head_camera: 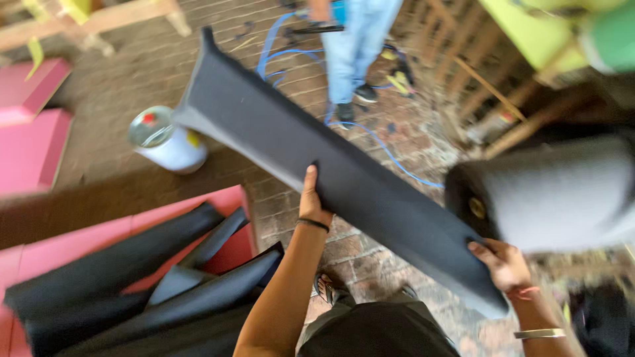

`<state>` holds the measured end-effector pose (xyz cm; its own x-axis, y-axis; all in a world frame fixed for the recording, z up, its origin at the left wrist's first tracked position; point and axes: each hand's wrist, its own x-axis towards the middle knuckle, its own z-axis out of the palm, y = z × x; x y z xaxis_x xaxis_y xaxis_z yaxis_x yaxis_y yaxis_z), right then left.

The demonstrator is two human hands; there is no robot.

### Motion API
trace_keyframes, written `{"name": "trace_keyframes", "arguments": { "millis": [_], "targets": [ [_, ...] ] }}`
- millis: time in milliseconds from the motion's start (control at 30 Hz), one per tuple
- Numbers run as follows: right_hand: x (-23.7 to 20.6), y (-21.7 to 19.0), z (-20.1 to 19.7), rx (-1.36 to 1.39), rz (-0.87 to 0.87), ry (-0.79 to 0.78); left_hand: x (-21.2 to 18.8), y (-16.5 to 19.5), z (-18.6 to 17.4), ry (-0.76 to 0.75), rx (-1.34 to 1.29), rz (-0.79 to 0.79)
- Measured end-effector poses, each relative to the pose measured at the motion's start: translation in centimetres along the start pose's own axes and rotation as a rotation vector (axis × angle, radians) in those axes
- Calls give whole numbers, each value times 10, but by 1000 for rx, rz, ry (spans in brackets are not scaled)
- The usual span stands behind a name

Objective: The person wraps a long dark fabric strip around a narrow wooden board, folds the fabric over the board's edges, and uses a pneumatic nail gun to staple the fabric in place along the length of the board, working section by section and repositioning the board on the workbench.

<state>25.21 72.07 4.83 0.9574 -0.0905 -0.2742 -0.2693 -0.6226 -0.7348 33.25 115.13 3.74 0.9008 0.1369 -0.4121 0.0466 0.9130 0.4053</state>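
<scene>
Left hand [311, 201] grips the lower edge of a long dark grey foam strip [331, 165] near its middle, thumb up against its face. Right hand [504, 264] clasps the strip's near end, fingers curled over the edge. The strip hangs in the air, slanting up and away from both grips. Below the left grip, a pile of rolled dark sheets [152, 291] lies on a pink board [79, 244]. Beyond the strip's far end stands a white tin [165, 142]. Just above the right grip sits a grey foam roll [555, 192].
</scene>
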Motion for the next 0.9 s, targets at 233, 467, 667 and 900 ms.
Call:
{"name": "trace_keyframes", "arguments": {
  "millis": [233, 467, 667, 900],
  "targets": [
    [-138, 167, -115, 39, 146, 433, -85, -186, 130, -149, 178, -218],
    [-342, 309, -217, -38, 432, 1000, -242, -443, 198, -283, 315, -418],
    [-469, 390, -239, 58, 723, 1211, -342, -618, 219, -316, 469, -566],
    [-521, 460, -238, 130, 927, 1288, -398, -775, 224, -524, 524, -688]
  ]
}}
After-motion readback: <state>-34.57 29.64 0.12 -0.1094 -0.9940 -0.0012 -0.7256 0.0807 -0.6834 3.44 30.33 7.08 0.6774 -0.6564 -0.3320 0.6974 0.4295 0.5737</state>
